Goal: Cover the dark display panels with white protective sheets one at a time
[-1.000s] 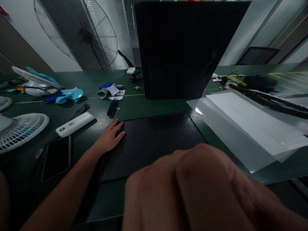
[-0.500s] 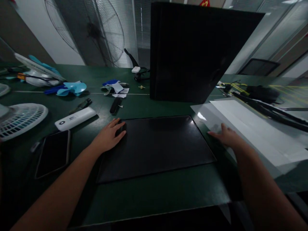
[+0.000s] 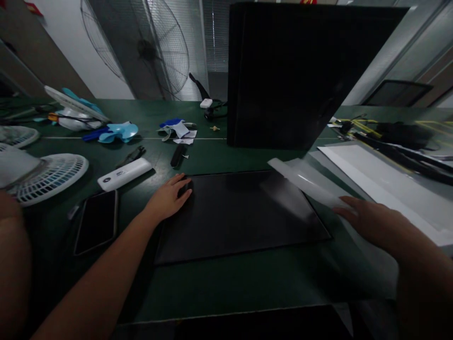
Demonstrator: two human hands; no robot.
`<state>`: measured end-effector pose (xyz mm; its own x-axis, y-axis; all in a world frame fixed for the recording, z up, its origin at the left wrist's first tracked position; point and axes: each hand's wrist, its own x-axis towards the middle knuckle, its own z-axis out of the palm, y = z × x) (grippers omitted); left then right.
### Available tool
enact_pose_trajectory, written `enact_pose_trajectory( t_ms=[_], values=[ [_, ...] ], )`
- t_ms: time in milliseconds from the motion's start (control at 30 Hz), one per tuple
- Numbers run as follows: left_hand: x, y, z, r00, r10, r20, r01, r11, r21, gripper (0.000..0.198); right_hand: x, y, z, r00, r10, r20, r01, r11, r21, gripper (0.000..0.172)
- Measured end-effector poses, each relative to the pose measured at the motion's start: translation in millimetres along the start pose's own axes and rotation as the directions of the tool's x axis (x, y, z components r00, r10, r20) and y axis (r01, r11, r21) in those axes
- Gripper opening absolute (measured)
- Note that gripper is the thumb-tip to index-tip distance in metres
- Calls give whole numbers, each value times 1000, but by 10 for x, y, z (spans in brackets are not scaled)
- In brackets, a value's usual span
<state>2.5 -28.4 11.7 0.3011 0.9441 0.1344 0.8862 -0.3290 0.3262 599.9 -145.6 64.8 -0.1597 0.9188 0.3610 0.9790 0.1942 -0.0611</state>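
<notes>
A flat black panel (image 3: pixel 233 212) with a thin dark rim lies on the green table in front of me. My left hand (image 3: pixel 168 197) rests with spread fingers on its far left corner. On the other side, my right hand (image 3: pixel 361 219) pinches the edge of a translucent plastic sheet (image 3: pixel 307 182) between thumb and fingers. The sheet's near edge is lifted and curls over the right end of the panel, which mirrors it. Beneath and beyond my right hand lies a stack of white sheets (image 3: pixel 389 189).
A large black box-like object (image 3: pixel 300 75) stands behind the panel. To the left are a phone (image 3: pixel 97 222), a white oblong device (image 3: pixel 125 174), fan parts (image 3: pixel 56 174) and light-blue fan blades (image 3: pixel 118 132). Black cables (image 3: pixel 399 156) lie at right. Part of another person's arm (image 3: pixel 12 264) shows at far left.
My right hand has taken hold of the translucent sheet and lifted its edge toward the panel. My left hand stays on the panel's corner. The view has shifted slightly.
</notes>
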Motion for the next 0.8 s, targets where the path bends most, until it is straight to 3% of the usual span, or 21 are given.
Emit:
enact_pose_trajectory(
  t_ms=[133, 267, 400, 533, 600, 700, 800],
  values=[
    [-2, 15, -38, 995, -95, -40, 87, 980, -180, 77, 30, -864, 15, 966, -222, 134, 218, 975, 48, 46],
    [7, -12, -56, 962, -242, -129, 165, 886, -433, 90, 128, -1752, 211, 854, -432, 290, 391, 901, 191, 67],
    [25, -105, -80, 973, -205, -109, 128, 864, -487, 95, 136, -2105, 331, 781, -464, 419, 346, 879, 328, 72],
    [25, -231, -85, 991, -96, -89, 65, 950, -304, 96, 170, -1875, 287, 769, -436, 469, 248, 878, 409, 70],
    [22, -278, -65, 990, -91, -106, 66, 974, -217, 105, 277, -1535, 236, 811, -360, 462, 180, 904, 388, 72],
    [20, -310, -21, 990, -61, -126, 41, 987, -155, 109, 527, -789, 169, 918, -56, 392, -26, 979, 200, 63],
    [21, -314, 25, 995, 43, -89, -51, 995, -89, 73, 689, 18, 160, 930, 286, 231, -297, 955, 18, 66]
  ],
)
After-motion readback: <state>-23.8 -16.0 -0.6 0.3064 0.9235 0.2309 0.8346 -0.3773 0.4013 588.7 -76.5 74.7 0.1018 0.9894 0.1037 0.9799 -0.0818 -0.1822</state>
